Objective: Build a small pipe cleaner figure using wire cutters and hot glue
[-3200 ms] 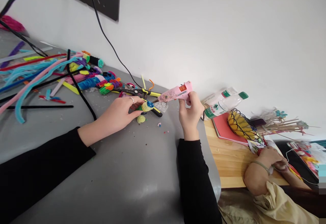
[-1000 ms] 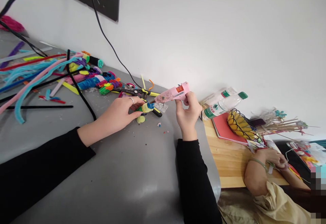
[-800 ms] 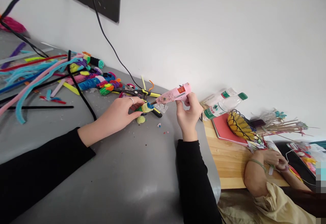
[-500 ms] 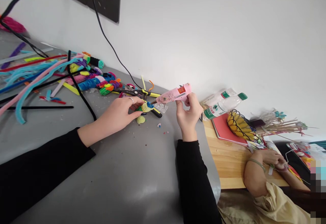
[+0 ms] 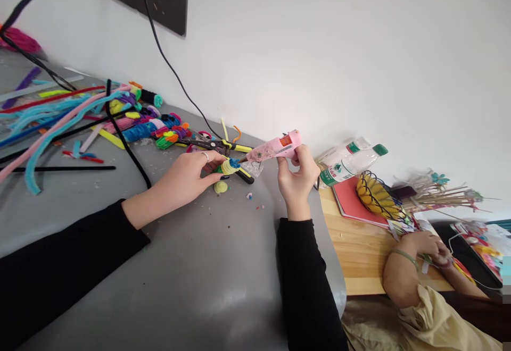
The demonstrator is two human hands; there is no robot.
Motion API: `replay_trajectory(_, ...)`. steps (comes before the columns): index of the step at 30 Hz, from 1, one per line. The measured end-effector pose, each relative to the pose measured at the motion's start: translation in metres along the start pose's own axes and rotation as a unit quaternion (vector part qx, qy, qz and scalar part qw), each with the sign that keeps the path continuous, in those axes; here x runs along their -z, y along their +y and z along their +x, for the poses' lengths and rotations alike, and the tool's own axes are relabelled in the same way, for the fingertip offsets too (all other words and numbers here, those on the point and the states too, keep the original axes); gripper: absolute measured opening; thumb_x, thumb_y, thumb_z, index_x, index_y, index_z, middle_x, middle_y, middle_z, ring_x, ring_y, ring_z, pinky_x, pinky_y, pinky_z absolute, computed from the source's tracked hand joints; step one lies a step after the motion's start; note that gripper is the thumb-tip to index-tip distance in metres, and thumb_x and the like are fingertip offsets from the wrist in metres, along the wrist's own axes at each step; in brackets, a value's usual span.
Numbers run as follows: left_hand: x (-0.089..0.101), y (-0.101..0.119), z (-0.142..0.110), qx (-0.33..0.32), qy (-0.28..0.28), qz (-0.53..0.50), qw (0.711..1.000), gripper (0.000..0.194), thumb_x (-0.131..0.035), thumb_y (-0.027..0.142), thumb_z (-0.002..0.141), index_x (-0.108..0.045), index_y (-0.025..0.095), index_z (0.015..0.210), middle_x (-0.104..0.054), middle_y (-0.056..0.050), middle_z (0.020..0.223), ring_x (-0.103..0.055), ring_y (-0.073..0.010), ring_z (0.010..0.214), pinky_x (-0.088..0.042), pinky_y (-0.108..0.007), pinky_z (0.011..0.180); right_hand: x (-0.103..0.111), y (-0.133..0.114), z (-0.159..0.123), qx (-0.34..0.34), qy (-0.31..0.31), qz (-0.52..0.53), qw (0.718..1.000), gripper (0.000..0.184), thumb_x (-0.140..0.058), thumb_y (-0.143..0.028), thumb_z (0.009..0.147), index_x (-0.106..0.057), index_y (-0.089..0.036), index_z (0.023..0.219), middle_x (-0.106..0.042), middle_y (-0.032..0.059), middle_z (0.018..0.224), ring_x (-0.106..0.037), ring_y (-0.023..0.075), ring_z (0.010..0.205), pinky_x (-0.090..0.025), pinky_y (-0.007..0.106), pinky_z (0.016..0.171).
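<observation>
Between the thumb and fingers of my left hand (image 5: 195, 173) is a small rolled pipe-cleaner piece (image 5: 229, 166), pale yellow and green with a blue end facing right. My right hand (image 5: 297, 175) is closed around the handle of a pink glue gun (image 5: 273, 148). Its nozzle meets the blue end, or sits just beside it; I cannot tell if they touch. Below the piece a flat pale-yellow coil (image 5: 220, 186) lies on the grey table mat (image 5: 215, 266). Pliers with yellow and black handles (image 5: 215, 144) rest behind my left hand.
Loose pipe cleaners (image 5: 59, 111) and finished coloured rolls (image 5: 143, 127) are heaped at the left. A black cord (image 5: 171, 69) runs down from the power strip (image 5: 167, 5). Plastic bottles (image 5: 347, 167), a yellow basket (image 5: 377, 197) and a co-worker's arm (image 5: 403, 271) are at the right.
The glue gun has shifted slightly to the right with my right hand, its nozzle still at the blue end. My left hand stays almost where it was.
</observation>
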State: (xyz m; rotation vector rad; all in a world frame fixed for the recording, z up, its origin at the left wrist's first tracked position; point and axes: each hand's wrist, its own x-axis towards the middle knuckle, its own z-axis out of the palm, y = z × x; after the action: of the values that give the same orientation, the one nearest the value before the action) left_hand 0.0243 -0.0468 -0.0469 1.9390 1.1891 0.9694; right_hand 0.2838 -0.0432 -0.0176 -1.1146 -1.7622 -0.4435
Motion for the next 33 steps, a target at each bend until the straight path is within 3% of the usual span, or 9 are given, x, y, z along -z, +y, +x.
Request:
replay_trajectory(8, -0.0002, 0.0011, -0.0003, 0.005, -0.003, 0.005, 1.000, 0.024, -0.066, 0.035, 0.084, -0.078, 0.028, 0.104, -0.085, -0.005, 0.111, -0.079, -0.0304, 0.095, -0.063, -0.044, 0.091, -0.0009, 0.0006, -0.0009, -0.006, 0.011, -0.010, 1.000, 0.012, -0.060, -0.020, 0.092, -0.052, -0.024, 0.084, -0.049, -0.0029, 0.072, -0.045, 0.0147, 0.063, -0.044, 0.029, 0.063)
replay_trajectory(18, -0.0001, 0.0008, 0.0003, 0.002, 0.007, -0.024, 1.000, 0.023, -0.069, 0.044, 0.086, -0.076, 0.029, 0.100, -0.084, -0.006, 0.111, -0.080, -0.0308, 0.096, -0.064, -0.045, 0.092, -0.0014, 0.0004, -0.0004, -0.009, 0.029, 0.001, 1.000, 0.014, -0.062, -0.022, 0.092, -0.051, -0.024, 0.082, -0.048, -0.0034, 0.071, -0.045, 0.0142, 0.062, -0.043, 0.028, 0.061)
replay_trajectory(33, 0.0009, 0.0004, -0.0007, 0.001, 0.023, -0.009, 1.000, 0.020, -0.067, 0.037, 0.084, -0.075, 0.028, 0.100, -0.083, -0.007, 0.113, -0.079, -0.0320, 0.100, -0.063, -0.044, 0.090, -0.0002, -0.0020, 0.0007, -0.001, 0.047, 0.014, 0.999, 0.019, -0.064, -0.019, 0.091, -0.049, -0.024, 0.080, -0.046, -0.0047, 0.069, -0.044, 0.0135, 0.061, -0.040, 0.028, 0.059)
